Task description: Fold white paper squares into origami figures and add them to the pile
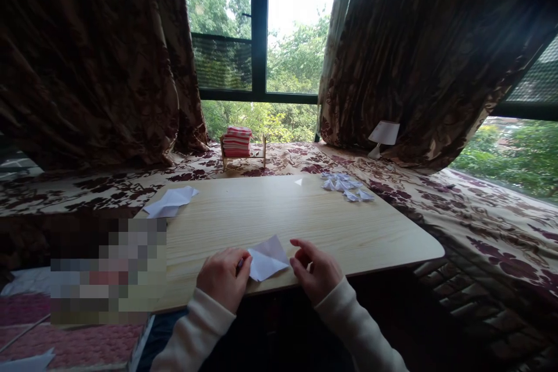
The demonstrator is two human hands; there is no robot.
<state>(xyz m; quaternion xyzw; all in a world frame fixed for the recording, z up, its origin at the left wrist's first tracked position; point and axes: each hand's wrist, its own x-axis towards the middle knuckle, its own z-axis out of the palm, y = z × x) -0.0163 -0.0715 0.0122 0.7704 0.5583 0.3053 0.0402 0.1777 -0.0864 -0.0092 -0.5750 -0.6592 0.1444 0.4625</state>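
A small folded white paper (267, 258) lies at the near edge of the light wooden table (305, 221). My left hand (223, 278) is curled, pinching the paper's left corner between thumb and fingers. My right hand (314, 270) sits just to the paper's right, fingers bent, with its thumb and fingertips touching the paper's right edge. Both arms wear cream sleeves.
A stack of white paper sheets (171, 201) lies at the table's far left corner. Several small folded paper pieces (345, 185) sit at the far right corner. A tiny wooden rack with striped cloth (239, 145) and a small white lamp (382, 136) stand by the window.
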